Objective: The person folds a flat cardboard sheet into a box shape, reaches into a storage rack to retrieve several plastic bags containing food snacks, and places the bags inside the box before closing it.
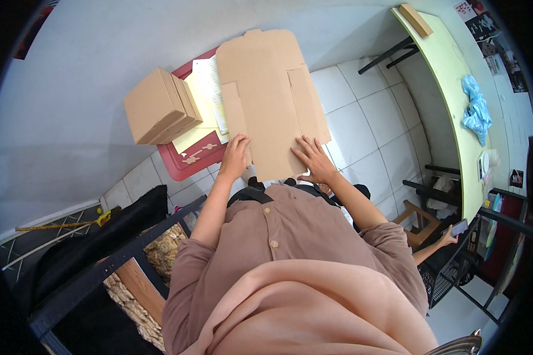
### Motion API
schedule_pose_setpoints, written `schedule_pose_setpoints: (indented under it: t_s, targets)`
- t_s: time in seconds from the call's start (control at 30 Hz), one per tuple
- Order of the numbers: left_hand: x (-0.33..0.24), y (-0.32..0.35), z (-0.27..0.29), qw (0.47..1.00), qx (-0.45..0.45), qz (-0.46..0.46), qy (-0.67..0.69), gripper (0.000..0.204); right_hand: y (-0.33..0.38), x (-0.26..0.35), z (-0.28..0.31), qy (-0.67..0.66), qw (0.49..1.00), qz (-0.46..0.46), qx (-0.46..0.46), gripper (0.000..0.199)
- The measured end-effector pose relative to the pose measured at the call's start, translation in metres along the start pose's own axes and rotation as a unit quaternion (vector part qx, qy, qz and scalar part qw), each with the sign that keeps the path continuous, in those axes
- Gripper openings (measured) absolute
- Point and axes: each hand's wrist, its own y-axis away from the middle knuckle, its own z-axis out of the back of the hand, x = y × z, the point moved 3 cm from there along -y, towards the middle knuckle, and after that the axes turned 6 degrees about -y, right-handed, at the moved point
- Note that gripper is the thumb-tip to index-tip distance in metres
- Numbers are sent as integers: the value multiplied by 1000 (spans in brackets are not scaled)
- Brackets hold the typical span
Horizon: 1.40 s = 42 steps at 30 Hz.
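Note:
A flat, unfolded sheet of brown cardboard (269, 100) with cut flaps lies in front of me, its near end close to my body. My left hand (236, 155) rests on its near left edge, fingers stretched over the rim. On the near right part, my right hand (314, 160) lies flat with its fingers spread. Under the sheet's left side is a red table (183, 168) bearing papers (207, 80). Folded cardboard boxes (160, 109) are stacked there, left of the sheet. Small cardboard scraps (200, 154) lie near the table's front edge.
Along the right wall runs a pale yellow table (438, 77) with a blue plastic bag (477, 109). Another person's hand (447, 236) holds a phone (459, 227) beside it. A wooden stool (417, 223) stands below. Dark shelving (109, 266) is at my left.

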Motion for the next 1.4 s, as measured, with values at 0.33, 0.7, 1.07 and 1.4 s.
schedule_pose_setpoints:
  t_s: [0.33,0.7,1.07,1.4]
  targets:
    - [5,-4,8,997,46,-30,54,47,4,-10,15,4,998,66,-22,67]
    - [-17,-23,9,988,126,-76,-38,63,-6,-24,35,-2,992,103,-68,63]
    - [-7,-26,-1,996,78,-36,-7,22,-58,-41,41,-171,981,17,-87,27]
    - [4,-50,-16,974,-44,202,94,69,-83,-44,21,-156,908,-315,-229,72]
